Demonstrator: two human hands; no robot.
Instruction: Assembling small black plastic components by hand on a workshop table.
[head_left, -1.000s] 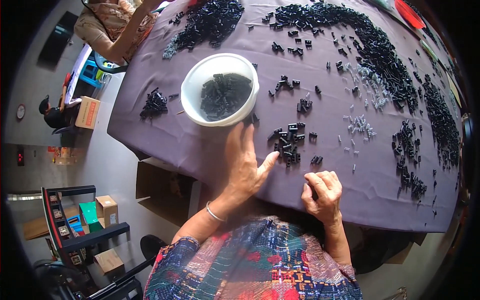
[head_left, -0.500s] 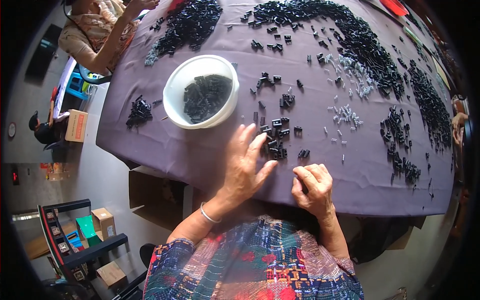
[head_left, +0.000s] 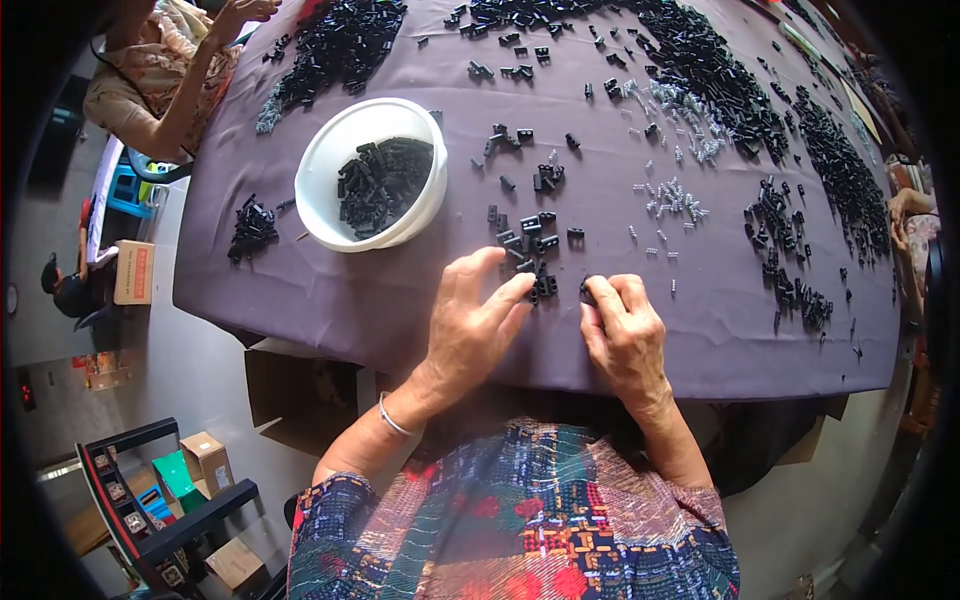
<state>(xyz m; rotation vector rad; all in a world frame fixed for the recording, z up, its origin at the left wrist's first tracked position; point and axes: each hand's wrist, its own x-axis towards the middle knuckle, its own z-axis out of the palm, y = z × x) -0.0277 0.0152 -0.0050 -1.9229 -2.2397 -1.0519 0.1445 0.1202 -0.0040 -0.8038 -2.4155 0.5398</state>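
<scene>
My left hand (head_left: pixel 467 318) is open, its fingers apart, at the near edge of a small cluster of black plastic parts (head_left: pixel 530 237). Its index fingertip and thumb lie right beside the nearest of these parts. A little to the right, my right hand (head_left: pixel 628 335) pinches a small black plastic part (head_left: pixel 586 290), most of it hidden under the fingertips. Beyond my left hand stands a white plastic tub (head_left: pixel 312 215), partly filled with black tubular parts (head_left: pixel 385 185). Past my right hand lie loose small metal springs (head_left: pixel 672 198).
Large heaps of black parts (head_left: pixel 715 75) spread over the far and right sides of the grey-brown tablecloth (head_left: pixel 400 300). A small pile (head_left: pixel 253 228) lies left of the tub. One person (head_left: pixel 150 90) is at the far left; another person's hand (head_left: pixel 908 205) shows at the right edge.
My right hand has reached forward and closed on a black part at the table's near side. My left hand has come from near the tub down to the cluster. The whole view has shifted slightly.
</scene>
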